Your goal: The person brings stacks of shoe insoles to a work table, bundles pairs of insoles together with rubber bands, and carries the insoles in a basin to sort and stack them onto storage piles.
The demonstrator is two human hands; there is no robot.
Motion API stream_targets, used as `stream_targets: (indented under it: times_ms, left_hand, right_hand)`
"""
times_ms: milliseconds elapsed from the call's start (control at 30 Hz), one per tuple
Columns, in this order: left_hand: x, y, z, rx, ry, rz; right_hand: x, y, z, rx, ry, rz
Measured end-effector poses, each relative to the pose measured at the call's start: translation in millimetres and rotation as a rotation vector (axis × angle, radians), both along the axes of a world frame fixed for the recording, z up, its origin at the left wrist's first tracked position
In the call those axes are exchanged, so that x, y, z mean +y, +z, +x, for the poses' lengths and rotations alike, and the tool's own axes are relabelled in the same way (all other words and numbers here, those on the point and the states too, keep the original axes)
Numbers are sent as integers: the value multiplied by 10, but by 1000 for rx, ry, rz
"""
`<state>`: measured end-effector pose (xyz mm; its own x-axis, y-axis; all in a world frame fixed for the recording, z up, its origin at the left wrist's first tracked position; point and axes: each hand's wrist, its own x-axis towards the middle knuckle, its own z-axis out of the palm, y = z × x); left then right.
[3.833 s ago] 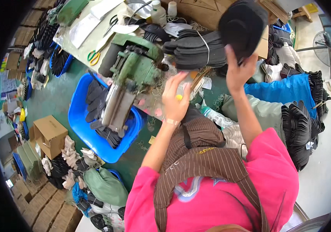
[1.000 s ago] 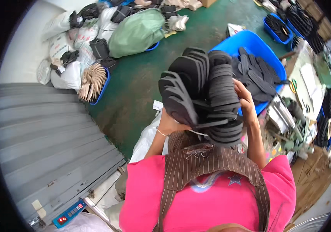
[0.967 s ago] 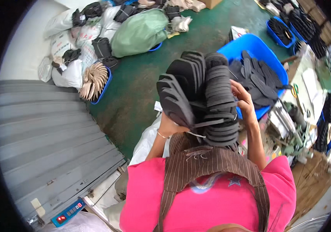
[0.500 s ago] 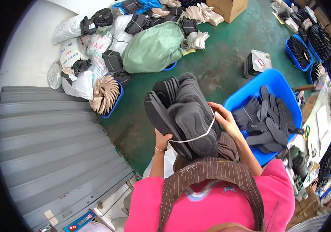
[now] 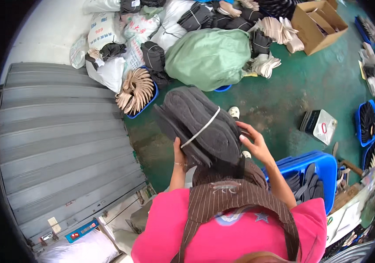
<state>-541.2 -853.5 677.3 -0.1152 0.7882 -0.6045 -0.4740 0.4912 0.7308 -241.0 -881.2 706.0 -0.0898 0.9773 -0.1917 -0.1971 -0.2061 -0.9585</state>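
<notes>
The left hand (image 5: 179,152) is mostly hidden beneath the bundle of dark insoles (image 5: 198,125), only thumb and wrist showing as it grips the underside. The right hand (image 5: 254,143) clasps the bundle's right side, fingers spread along it. A white band (image 5: 201,128) wraps the stack. Beyond lie a green sack (image 5: 209,57), a blue basin of tan insoles (image 5: 135,90) and a cardboard box (image 5: 318,19); a blue crate (image 5: 314,168) sits lower right. The bundle's long axis runs from upper left to lower right, held chest-high over the green floor (image 5: 284,94)
</notes>
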Motion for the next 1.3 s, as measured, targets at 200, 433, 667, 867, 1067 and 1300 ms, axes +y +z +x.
stream_targets:
  times_ms: [200, 433, 667, 867, 1067, 1300]
  left_hand:
    - [1651, -302, 274, -78, -10, 56]
    - [3058, -600, 805, 94, -30, -56]
    - [4218, -952, 1857, 372, -140, 52]
    - [5650, -710, 2860, 370, -290, 164]
    - [7583, -705, 3619, 365, -435, 186]
    - [7498, -1340, 5224, 656, -839, 13]
  right_hand:
    - [909, -558, 482, -396, -86, -173]
    - [1340, -979, 1195, -773, -134, -343]
    - [1315, -2282, 2097, -583, -290, -617]
    - [761, -2772, 2595, -272, -800, -935]
    - [631, -2744, 2416, -255, -1040, -982]
    - [763, -2288, 1545, -224, -1308, -1168]
